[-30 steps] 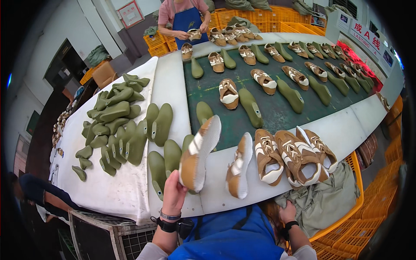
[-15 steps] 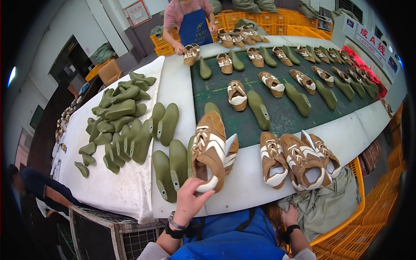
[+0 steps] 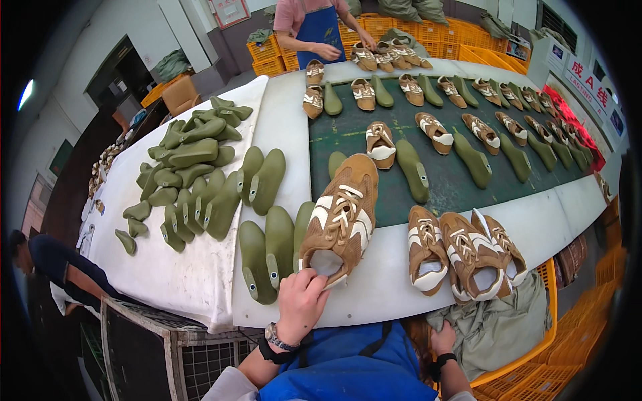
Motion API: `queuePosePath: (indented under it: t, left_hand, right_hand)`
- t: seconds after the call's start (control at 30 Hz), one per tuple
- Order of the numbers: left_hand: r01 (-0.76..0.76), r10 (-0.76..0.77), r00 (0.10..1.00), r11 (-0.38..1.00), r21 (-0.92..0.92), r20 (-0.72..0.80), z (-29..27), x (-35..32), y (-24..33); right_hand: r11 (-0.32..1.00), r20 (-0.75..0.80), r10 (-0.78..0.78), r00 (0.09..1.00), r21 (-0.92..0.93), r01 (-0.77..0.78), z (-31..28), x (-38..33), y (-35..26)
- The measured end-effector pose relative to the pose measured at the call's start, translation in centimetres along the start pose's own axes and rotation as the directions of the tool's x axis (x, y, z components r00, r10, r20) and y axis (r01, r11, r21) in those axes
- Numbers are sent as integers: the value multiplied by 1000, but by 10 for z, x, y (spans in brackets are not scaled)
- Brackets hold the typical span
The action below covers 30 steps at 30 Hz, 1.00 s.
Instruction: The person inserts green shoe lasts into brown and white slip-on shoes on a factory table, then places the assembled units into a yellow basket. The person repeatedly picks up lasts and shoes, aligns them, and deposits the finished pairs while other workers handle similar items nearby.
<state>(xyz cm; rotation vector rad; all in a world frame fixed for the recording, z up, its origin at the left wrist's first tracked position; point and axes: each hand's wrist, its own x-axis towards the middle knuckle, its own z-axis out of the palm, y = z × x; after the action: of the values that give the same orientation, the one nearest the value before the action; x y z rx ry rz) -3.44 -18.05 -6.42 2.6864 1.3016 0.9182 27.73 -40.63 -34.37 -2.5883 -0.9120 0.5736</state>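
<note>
The left hand [image 3: 302, 302] pinches the heel rim of a brown and white shoe upper [image 3: 340, 219], fingers curled on its opening; the upper lies on the white table [image 3: 287, 134], toe pointing to 1 o'clock onto the dark green mat [image 3: 455, 180]. Just at its 9 o'clock stand two green shoe lasts [image 3: 266, 252]. The right hand [image 3: 443, 339] rests low at the table's near edge on a grey-green cloth [image 3: 501, 327]; whether it grips, I cannot tell. Three more uppers [image 3: 465, 250] lie at 3 o'clock.
</note>
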Motion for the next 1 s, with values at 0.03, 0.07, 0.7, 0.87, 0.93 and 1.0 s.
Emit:
queuePosePath:
  t: [0.03,0.07,0.7,0.87,0.93,1.0]
  left_hand:
    - [1,-1,1000,1000,-2,-1,0,0,0]
    - [3,-3,1000,1000,-5,-7,1,0,-1]
    - [222,-230,964,972,-70,-131,21,-11,-57]
    - [219,-226,966,974,-65,-124,21,-11,-60]
    - [211,-219,967,975,-74,-133,21,-11,-60]
    - [208,-217,967,975,-75,-132,21,-11,-59]
  right_hand:
    - [1000,0,1,1000,0,-1,0,0,1]
    - [1000,5,-1,1000,-3,1,0,0,1]
    - [1000,116,15,993,-24,-12,-18,-7,-12]
    - [999,175,37,984,-35,-32,-31,-10,-26]
    - [999,194,43,980,-31,-38,-31,-9,-25]
    - [999,198,40,979,-29,-35,-29,-8,-23]
